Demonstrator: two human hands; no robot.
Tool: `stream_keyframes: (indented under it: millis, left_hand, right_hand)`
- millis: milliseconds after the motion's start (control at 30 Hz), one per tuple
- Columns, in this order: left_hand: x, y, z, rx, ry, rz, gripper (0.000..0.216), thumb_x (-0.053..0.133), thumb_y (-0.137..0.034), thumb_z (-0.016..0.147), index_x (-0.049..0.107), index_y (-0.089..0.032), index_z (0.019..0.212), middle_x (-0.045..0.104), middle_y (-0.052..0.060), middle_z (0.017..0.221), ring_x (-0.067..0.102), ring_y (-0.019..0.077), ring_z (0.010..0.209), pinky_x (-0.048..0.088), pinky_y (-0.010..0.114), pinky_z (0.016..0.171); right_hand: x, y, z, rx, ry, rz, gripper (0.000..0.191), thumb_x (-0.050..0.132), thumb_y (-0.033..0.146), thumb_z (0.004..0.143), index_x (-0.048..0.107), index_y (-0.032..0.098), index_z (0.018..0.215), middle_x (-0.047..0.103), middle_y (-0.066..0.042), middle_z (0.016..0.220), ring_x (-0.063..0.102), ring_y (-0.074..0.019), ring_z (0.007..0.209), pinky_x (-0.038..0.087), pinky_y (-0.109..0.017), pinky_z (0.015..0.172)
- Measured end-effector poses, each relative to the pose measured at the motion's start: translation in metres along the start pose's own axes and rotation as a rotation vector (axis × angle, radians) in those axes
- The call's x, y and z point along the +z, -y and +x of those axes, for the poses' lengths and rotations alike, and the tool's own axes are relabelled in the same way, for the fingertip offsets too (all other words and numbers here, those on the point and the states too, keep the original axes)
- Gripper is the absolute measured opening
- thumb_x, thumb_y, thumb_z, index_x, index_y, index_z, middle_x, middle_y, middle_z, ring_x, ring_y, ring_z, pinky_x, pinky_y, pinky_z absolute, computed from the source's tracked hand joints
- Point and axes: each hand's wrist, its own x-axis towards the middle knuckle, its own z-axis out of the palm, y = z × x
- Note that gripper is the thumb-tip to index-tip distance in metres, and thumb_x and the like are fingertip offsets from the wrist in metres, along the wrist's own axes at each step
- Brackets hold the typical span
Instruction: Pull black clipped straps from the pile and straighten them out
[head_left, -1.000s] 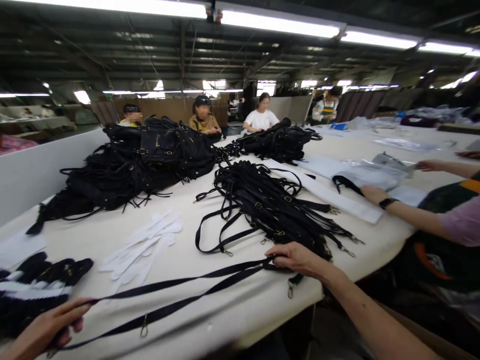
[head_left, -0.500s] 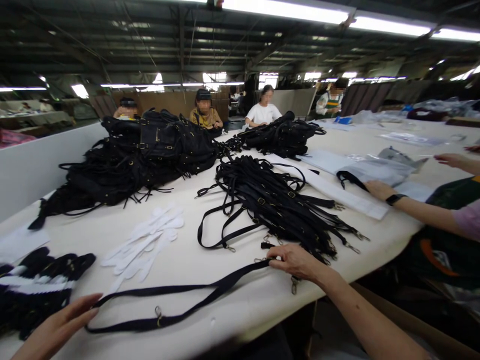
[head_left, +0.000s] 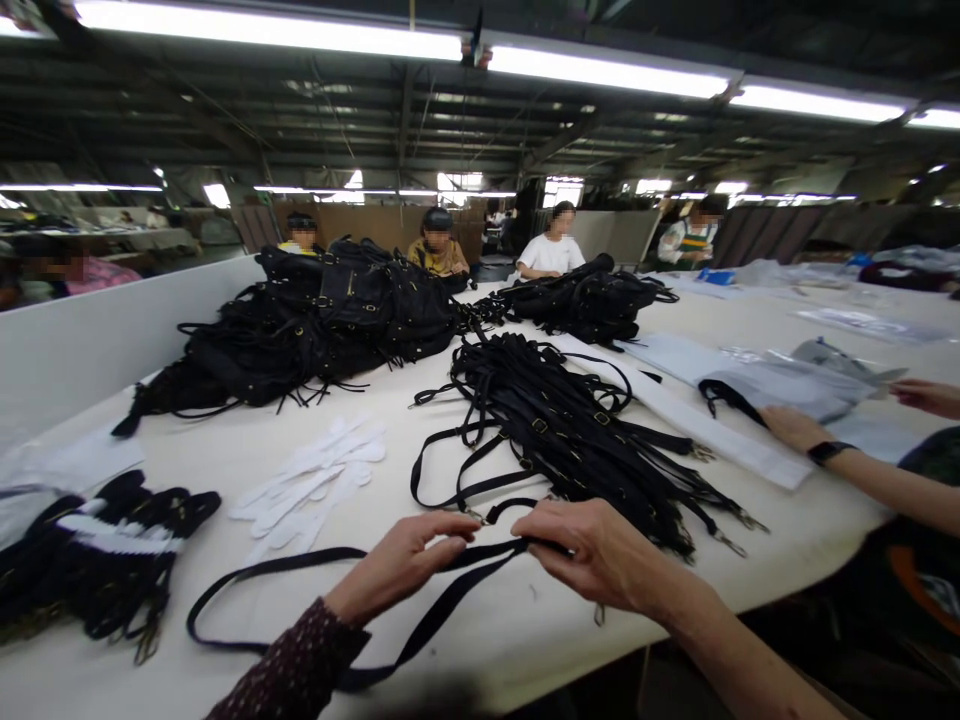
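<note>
Both hands met over the near edge of the table (head_left: 465, 640), each pinching the same black strap (head_left: 315, 568): the left hand (head_left: 397, 565) had its grip closed on the doubled webbing with thumb and forefinger, and the right hand (head_left: 592, 550) was closed on the strap end just beside it. The rest of the strap looped away to the left across the white cloth, and part of it trailed toward the table edge. Right behind the hands lay the pile of black straps (head_left: 570, 430), its metal clips pointing outward; a clip from that heap could well have snagged the held strap and dragged others along. The loose loop might also have slid off the edge, or twisted if the 2 hands pulled unevenly. White paper cutouts (head_left: 315, 475) lay near and could have been swept aside
</note>
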Motion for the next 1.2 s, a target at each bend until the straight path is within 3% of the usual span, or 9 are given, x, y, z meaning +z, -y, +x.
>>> stream_keyframes:
  millis: [167, 267, 400, 500, 633, 733, 933, 1067, 1200]
  left_hand:
    - [-0.005, 0.014, 0.005, -0.099, 0.22, -0.154, 0.034, 0.061, -0.043, 0.082, 0.075, -0.018, 0.101, 0.071, 0.0, 0.082, 0.057, 0.0144, 0.074, 0.046, 0.027, 0.074]
    - [-0.009, 0.025, -0.004, -0.131, 0.146, -0.127, 0.029, 0.064, -0.041, 0.079, 0.073, -0.016, 0.091, 0.067, -0.002, 0.074, 0.054, 0.0131, 0.07, 0.044, 0.027, 0.072]
    - [-0.002, 0.028, -0.015, -0.027, -0.075, 0.089, 0.02, 0.059, -0.036, 0.082, 0.068, -0.019, 0.087, 0.071, 0.001, 0.086, 0.06, 0.0171, 0.084, 0.045, 0.029, 0.081]
    - [0.007, 0.022, -0.016, -0.006, -0.157, 0.083, 0.02, 0.057, -0.037, 0.084, 0.066, -0.021, 0.092, 0.071, 0.002, 0.09, 0.062, 0.0185, 0.087, 0.045, 0.029, 0.08]
    - [0.018, 0.005, -0.007, 0.004, -0.103, -0.015, 0.026, 0.054, -0.041, 0.086, 0.066, -0.023, 0.102, 0.072, 0.001, 0.092, 0.063, 0.0186, 0.087, 0.044, 0.028, 0.077]
    - [0.023, 0.001, 0.003, 0.0, -0.113, 0.024, 0.025, 0.054, -0.039, 0.084, 0.07, -0.021, 0.09, 0.07, 0.0, 0.081, 0.06, 0.0172, 0.077, 0.041, 0.027, 0.072]
    - [0.011, 0.032, 0.001, -0.084, -0.046, -0.086, 0.025, 0.058, -0.039, 0.08, 0.069, -0.017, 0.072, 0.057, -0.003, 0.065, 0.046, 0.0135, 0.065, 0.034, 0.027, 0.066]
    - [0.0, 0.041, -0.021, -0.131, -0.004, -0.16, 0.036, 0.053, -0.047, 0.086, 0.072, -0.018, 0.093, 0.059, -0.003, 0.068, 0.044, 0.0126, 0.064, 0.034, 0.027, 0.065]
    - [0.002, 0.041, -0.033, -0.109, -0.073, -0.103, 0.045, 0.045, -0.051, 0.091, 0.062, -0.023, 0.123, 0.064, -0.001, 0.077, 0.049, 0.0143, 0.071, 0.038, 0.028, 0.07]
  right_hand:
    - [-0.003, -0.001, 0.003, 0.095, -0.056, 0.033, 0.016, 0.056, 0.031, 0.091, 0.068, 0.023, 0.097, 0.073, -0.002, 0.092, 0.066, -0.0156, 0.081, 0.046, -0.024, 0.073]
    - [0.002, -0.006, 0.006, 0.191, -0.074, 0.059, 0.015, 0.06, 0.036, 0.088, 0.068, 0.023, 0.089, 0.073, -0.001, 0.088, 0.066, -0.0153, 0.078, 0.045, -0.024, 0.071]
    - [0.008, -0.009, 0.015, 0.257, -0.102, 0.042, 0.013, 0.059, 0.029, 0.084, 0.069, 0.023, 0.09, 0.074, -0.001, 0.087, 0.066, -0.0168, 0.077, 0.045, -0.026, 0.073]
    - [0.007, -0.008, 0.023, 0.257, -0.092, 0.063, 0.019, 0.056, 0.025, 0.084, 0.072, 0.025, 0.094, 0.075, -0.001, 0.091, 0.067, -0.0173, 0.08, 0.046, -0.026, 0.076]
    - [0.0, 0.0, 0.033, 0.27, -0.07, 0.035, 0.017, 0.057, 0.028, 0.084, 0.073, 0.025, 0.088, 0.076, -0.001, 0.085, 0.066, -0.016, 0.074, 0.044, -0.024, 0.07]
    - [-0.003, 0.007, 0.038, 0.256, -0.04, 0.011, 0.014, 0.06, 0.032, 0.084, 0.072, 0.025, 0.084, 0.075, 0.0, 0.081, 0.064, -0.0154, 0.071, 0.042, -0.024, 0.066]
    - [-0.003, -0.005, 0.03, 0.242, 0.007, 0.033, 0.015, 0.059, 0.034, 0.087, 0.071, 0.026, 0.082, 0.073, 0.002, 0.079, 0.063, -0.0145, 0.071, 0.04, -0.024, 0.066]
    - [-0.002, -0.028, 0.024, 0.269, 0.015, 0.117, 0.019, 0.057, 0.035, 0.088, 0.072, 0.026, 0.082, 0.074, 0.001, 0.083, 0.064, -0.0156, 0.076, 0.043, -0.024, 0.07]
    - [0.009, -0.048, 0.026, 0.292, 0.025, 0.187, 0.02, 0.056, 0.035, 0.089, 0.072, 0.025, 0.083, 0.074, 0.002, 0.086, 0.065, -0.0162, 0.08, 0.044, -0.024, 0.073]
